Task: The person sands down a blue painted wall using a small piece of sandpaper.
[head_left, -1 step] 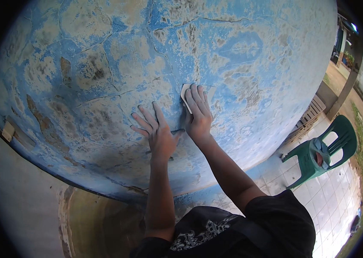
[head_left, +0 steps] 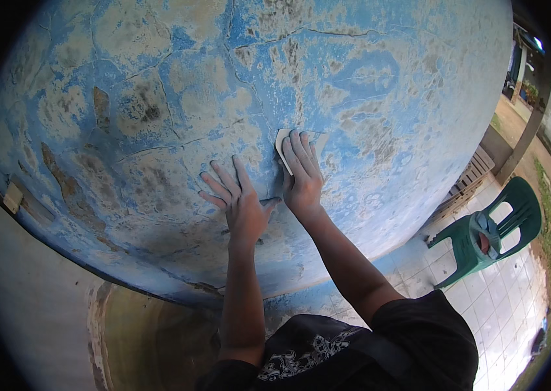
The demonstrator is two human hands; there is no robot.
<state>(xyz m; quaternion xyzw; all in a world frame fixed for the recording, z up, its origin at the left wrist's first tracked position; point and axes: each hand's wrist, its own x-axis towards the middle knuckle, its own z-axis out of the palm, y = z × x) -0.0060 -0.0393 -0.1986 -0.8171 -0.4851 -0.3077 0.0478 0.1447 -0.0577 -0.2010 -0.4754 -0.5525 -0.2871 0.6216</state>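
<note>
Pressing a small pale sheet of sandpaper [head_left: 282, 144] flat against the wall [head_left: 158, 98], your right hand [head_left: 301, 176] is covering most of it with extended fingers [head_left: 296, 148]; only its upper left corner is showing beside your fingertips. Your fingers are lying straight and close together on the sheet, pinning it rather than curling round it. Your left hand [head_left: 239, 205] is resting open on the wall just beside, fingers spread, holding nothing and bracing you.

To do this well, you are best keeping the whole palm behind the sheet so the pressure is spreading evenly, and keeping the bracing hand near so your weight is staying steady.

The wall is showing weathered blue paint, worn through in tan and grey patches, crossed by thin cracks and flaking at the edges; it is looking chalky and rough. Below it, a bare brownish band is running along the base. At lower right, a green plastic chair [head_left: 491, 234] is standing on a pale tiled floor [head_left: 510, 306], well apart from your hands.
</note>
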